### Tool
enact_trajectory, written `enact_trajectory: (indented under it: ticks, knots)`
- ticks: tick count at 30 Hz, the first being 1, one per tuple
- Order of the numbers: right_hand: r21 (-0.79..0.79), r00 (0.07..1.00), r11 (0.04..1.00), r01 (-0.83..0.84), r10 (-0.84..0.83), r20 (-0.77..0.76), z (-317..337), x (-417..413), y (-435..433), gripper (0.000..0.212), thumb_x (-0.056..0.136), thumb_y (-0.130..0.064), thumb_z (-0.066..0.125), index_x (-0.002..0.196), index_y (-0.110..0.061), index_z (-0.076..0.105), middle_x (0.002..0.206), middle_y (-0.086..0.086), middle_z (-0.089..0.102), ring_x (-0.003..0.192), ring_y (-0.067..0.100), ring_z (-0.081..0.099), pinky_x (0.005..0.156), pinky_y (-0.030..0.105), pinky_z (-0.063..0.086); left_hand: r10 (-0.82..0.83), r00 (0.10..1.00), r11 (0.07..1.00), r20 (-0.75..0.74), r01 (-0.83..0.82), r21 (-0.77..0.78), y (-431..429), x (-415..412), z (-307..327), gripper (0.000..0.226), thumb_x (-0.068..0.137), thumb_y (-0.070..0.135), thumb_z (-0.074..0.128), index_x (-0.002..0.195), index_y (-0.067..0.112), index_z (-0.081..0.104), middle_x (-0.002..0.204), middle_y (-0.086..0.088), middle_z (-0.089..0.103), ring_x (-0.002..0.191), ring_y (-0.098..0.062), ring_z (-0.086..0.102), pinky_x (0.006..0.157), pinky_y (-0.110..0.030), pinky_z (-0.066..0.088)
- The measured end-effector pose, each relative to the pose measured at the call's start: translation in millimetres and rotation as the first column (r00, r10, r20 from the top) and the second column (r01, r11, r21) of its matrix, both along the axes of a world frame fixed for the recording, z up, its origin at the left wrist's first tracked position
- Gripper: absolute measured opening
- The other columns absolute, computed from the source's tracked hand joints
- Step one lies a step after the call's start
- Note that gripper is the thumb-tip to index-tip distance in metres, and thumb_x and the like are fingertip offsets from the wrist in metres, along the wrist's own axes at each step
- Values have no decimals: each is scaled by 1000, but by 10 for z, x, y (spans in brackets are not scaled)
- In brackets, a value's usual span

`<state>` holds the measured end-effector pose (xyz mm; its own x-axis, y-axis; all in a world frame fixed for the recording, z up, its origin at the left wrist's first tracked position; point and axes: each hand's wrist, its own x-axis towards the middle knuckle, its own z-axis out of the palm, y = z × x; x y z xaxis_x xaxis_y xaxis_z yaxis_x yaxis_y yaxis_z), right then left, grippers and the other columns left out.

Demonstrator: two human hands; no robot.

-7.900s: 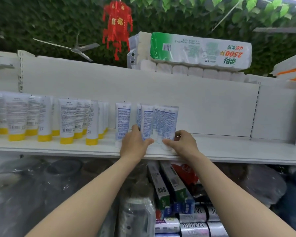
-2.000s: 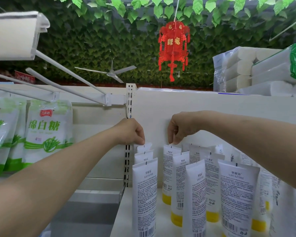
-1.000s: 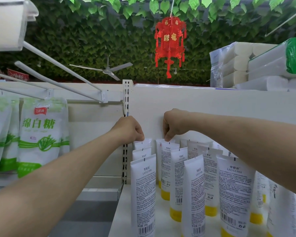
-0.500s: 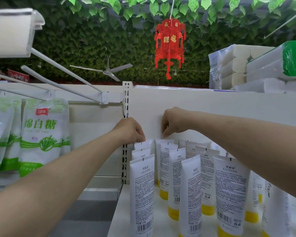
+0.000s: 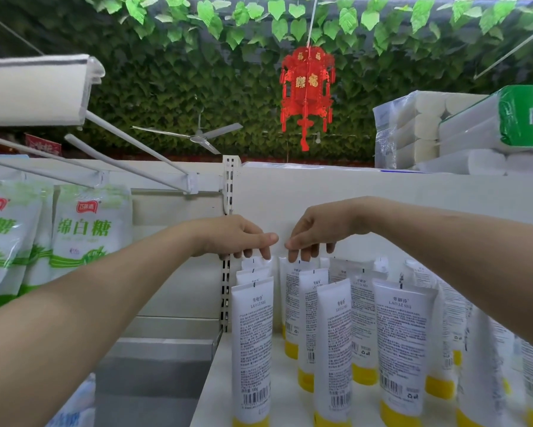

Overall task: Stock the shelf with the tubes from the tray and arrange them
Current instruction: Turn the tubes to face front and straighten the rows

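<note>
pinching the back tubes by their crimps

left hand (image 5: 237,237) had thumb and curled fingers nipped on the flat top of the rearmost tube (image 5: 254,263) in the end row. right hand (image 5: 316,228) looked to be doing the same on the next row's rear tube (image 5: 290,272), though that contact was harder to read. every tube stood cap-down on the shelf (image 5: 217,389), so the crimp was the handy bit to steer by. my guess: squaring them against the back panel (image 5: 290,204). no tray in view.

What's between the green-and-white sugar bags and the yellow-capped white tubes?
Head view: bare white back panel, a perforated white metal upright, and the left forearm in front.
</note>
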<state>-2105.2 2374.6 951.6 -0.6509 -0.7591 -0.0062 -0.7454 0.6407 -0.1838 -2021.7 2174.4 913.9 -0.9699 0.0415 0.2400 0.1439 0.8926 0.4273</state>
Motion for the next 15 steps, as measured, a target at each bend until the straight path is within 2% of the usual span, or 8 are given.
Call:
enact_trajectory:
  ticks: [8, 12, 15]
  knots:
    - [-19, 998, 1000, 19, -18, 55, -8, 16, -37, 39, 95, -50, 55, 105, -19, 77, 93, -2, 72, 84, 11, 63, 76, 28, 51, 54, 998, 997, 19, -55, 46, 65, 7, -29, 61, 85, 72, 44, 94, 22, 78, 75, 5, 54, 66, -11, 49, 63, -25, 42]
    - [-45, 994, 998, 45, -40, 101, 5, 13, -23, 41, 96, -47, 55, 104, -14, 77, 91, 1, 74, 80, 13, 62, 72, 27, 52, 83, 995, 988, 47, -88, 126, 79, 1, -11, 68, 85, 73, 45, 95, 13, 76, 67, 8, 66, 65, -10, 54, 59, -24, 42]
    - [-44, 993, 996, 76, -72, 96, 6, 10, -14, 38, 97, -41, 56, 102, -10, 77, 91, 2, 77, 76, 12, 64, 68, 25, 51, 94, 993, 981, 76, -105, 164, 82, -1, -2, 66, 90, 67, 44, 98, 9, 74, 73, 6, 73, 64, -10, 56, 58, -23, 43]
